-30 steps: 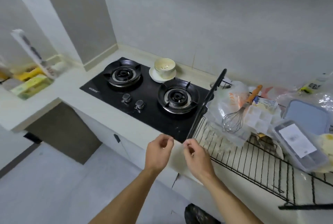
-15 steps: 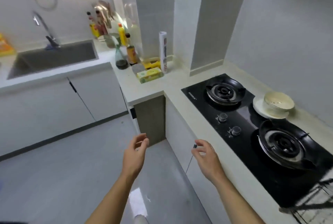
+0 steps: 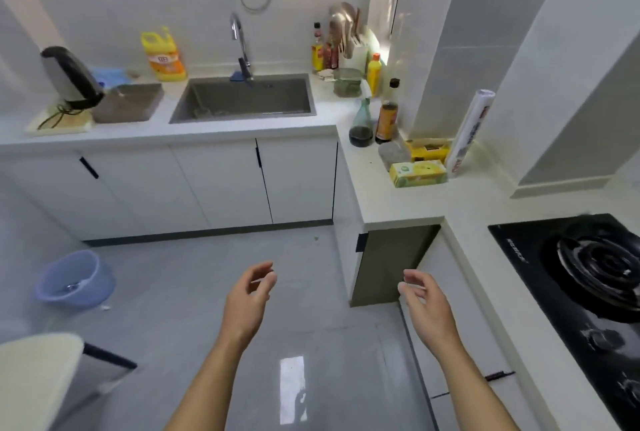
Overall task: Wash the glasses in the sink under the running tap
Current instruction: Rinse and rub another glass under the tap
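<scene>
A grey steel sink (image 3: 294, 108) is set into the white counter across the room, straight ahead. Its curved chrome tap (image 3: 239, 39) stands behind the basin; I see no water running from it. Something pale and glassy lies at the sink bottom near the left, too small to make out. My left hand (image 3: 247, 302) and my right hand (image 3: 424, 302) are raised over the grey floor, well short of the sink. Both are empty with fingers loosely curled and apart.
A black gas hob (image 3: 581, 285) sits in the counter on my right. Bottles (image 3: 388, 115) and boxes (image 3: 417, 172) crowd the counter corner. A kettle (image 3: 69, 77), a grey tub (image 3: 126, 103) and a yellow detergent jug (image 3: 162, 53) stand left of the sink. A blue bucket (image 3: 74, 278) is on the floor.
My view has swung left from the hob and dish rack to face the sink. My hands, which were touching at the counter edge, have come apart and hang over the floor.
</scene>
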### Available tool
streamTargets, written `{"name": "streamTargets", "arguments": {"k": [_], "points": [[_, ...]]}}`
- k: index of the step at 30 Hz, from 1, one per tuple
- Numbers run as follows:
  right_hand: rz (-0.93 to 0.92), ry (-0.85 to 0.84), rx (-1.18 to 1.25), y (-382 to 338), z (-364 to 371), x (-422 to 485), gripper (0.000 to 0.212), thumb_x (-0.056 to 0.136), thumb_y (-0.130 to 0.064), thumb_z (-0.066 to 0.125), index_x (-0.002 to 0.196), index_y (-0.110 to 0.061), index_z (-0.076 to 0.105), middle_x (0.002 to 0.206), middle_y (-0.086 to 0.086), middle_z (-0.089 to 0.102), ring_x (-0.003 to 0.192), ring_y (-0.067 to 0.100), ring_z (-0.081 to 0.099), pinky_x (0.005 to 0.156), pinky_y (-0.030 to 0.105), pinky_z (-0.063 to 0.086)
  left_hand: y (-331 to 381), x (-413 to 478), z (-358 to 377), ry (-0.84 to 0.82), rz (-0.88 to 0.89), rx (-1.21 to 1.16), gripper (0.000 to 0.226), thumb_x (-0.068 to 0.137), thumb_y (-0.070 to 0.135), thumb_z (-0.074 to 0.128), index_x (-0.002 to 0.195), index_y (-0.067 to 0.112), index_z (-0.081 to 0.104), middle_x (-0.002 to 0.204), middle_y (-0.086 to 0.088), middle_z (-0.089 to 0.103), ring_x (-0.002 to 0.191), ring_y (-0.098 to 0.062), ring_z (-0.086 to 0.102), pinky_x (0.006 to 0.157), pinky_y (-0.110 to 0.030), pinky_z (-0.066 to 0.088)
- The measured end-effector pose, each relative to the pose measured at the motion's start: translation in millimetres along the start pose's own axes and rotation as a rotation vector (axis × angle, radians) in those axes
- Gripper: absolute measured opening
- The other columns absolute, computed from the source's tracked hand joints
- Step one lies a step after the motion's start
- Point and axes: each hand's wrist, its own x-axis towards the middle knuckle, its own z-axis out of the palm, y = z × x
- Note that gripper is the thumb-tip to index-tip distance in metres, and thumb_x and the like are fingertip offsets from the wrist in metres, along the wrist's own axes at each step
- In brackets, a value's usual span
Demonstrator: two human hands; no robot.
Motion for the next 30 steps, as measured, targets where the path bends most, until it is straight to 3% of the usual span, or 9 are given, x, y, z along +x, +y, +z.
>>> {"name": "streamTargets", "arguments": {"k": [4, 7, 14, 18, 26, 30], "points": [[0.03, -0.037, 0.016, -19.8, 25.4, 32.2, 0.026, 0.101, -0.026, 0.063, 0.127, -0.029, 0.061, 0.122, -0.015, 0.063, 0.111, 0.006, 0.063, 0.098, 0.033, 0.055, -5.8, 22.5, -21.3, 0.066, -0.067, -0.073, 0.019, 0.103, 0.017, 0.062, 0.12, 0.023, 0.069, 0.114, -0.006, 0.072, 0.109, -0.023, 0.069, 0.085, -0.033, 0.056], [0.032, -0.078, 0.006, -35.5, 47.7, 61.0, 0.027, 0.101, -0.026, 0.063, 0.128, -0.029, 0.061, 0.121, -0.011, 0.064, 0.11, 0.011, 0.064, 0.099, 0.04, 0.055, -9.8, 39.8, -35.4, 0.122, -0.098, -0.089, 0.019, 0.104, 0.018, 0.061, 0.12, 0.023, 0.068, 0.116, -0.005, 0.071, 0.106, -0.021, 0.071, 0.084, -0.033, 0.056], [-0.006, -0.207, -0.016, -69.6, 103.3, 157.2, 0.025, 0.101, -0.022, 0.063, 0.125, -0.026, 0.063, 0.121, -0.005, 0.066, 0.109, 0.017, 0.066, 0.098, 0.04, 0.056, -0.2, 113.4, -54.9, 0.23, -0.116, -0.088, 0.019, 0.103, 0.017, 0.062, 0.12, 0.023, 0.068, 0.113, -0.006, 0.072, 0.106, -0.023, 0.07, 0.086, -0.036, 0.057], [-0.001, -0.271, -0.026, -98.3, 130.1, 220.6, 0.024, 0.101, -0.025, 0.062, 0.125, -0.027, 0.061, 0.119, -0.008, 0.065, 0.107, 0.019, 0.066, 0.081, 0.033, 0.054, 20.1, 169.7, -55.1, 0.28, -0.11, -0.096, 0.021, 0.104, 0.017, 0.06, 0.123, 0.022, 0.067, 0.115, -0.008, 0.07, 0.107, -0.022, 0.069, 0.087, -0.038, 0.059], [-0.042, -0.376, -0.058, -154.1, 175.4, 342.5, 0.021, 0.101, -0.023, 0.062, 0.122, -0.024, 0.063, 0.114, -0.006, 0.067, 0.103, 0.012, 0.066, 0.098, 0.04, 0.056, 45.1, 266.6, -40.3, 0.366, -0.115, -0.116, 0.019, 0.103, 0.021, 0.061, 0.119, 0.028, 0.068, 0.117, -0.006, 0.069, 0.108, -0.019, 0.069, 0.084, -0.033, 0.058], [-0.029, -0.41, -0.059, -175.4, 201.0, 387.8, 0.022, 0.101, -0.02, 0.062, 0.122, -0.023, 0.064, 0.113, -0.007, 0.067, 0.099, 0.017, 0.068, 0.079, 0.026, 0.054, 52.9, 303.6, -46.7, 0.395, -0.143, -0.127, 0.028, 0.091, 0.037, 0.068, 0.117, 0.031, 0.069, 0.116, -0.007, 0.068, 0.109, -0.02, 0.068, 0.082, -0.031, 0.057]]}}
